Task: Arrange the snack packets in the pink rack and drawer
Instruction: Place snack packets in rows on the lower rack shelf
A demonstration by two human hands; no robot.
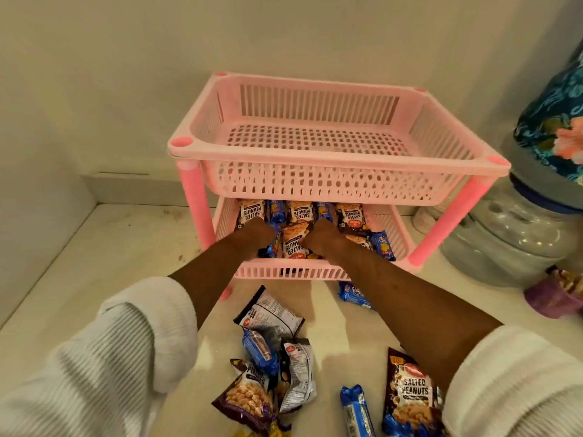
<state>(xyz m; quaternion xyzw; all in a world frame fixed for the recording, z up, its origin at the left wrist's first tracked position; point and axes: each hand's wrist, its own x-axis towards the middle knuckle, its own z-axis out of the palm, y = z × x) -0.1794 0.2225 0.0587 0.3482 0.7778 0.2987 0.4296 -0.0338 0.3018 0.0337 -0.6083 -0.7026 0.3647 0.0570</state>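
Note:
The pink rack point(340, 157) stands against the wall, its top basket empty. Its lower tier point(284, 272) holds rows of salted peanuts packets point(302, 212) and blue biscuit packets point(383, 246). Both my hands reach into that lower tier. My left hand point(252, 236) is curled on a blue biscuit packet point(273, 246). My right hand point(326, 238) is curled at the edge of the middle salted peanuts packet point(293, 244). My fingertips are hidden. Loose packets lie on the counter in front: a pile point(271, 320), a peanuts packet point(410, 395) and a blue biscuit packet point(358, 411).
A large water jar point(504, 238) with a floral cloth cover point(555, 121) stands right of the rack. A purple cup point(549, 299) sits in front of it. Another blue packet point(351, 293) lies by the rack's front right foot. Walls close in at left and behind.

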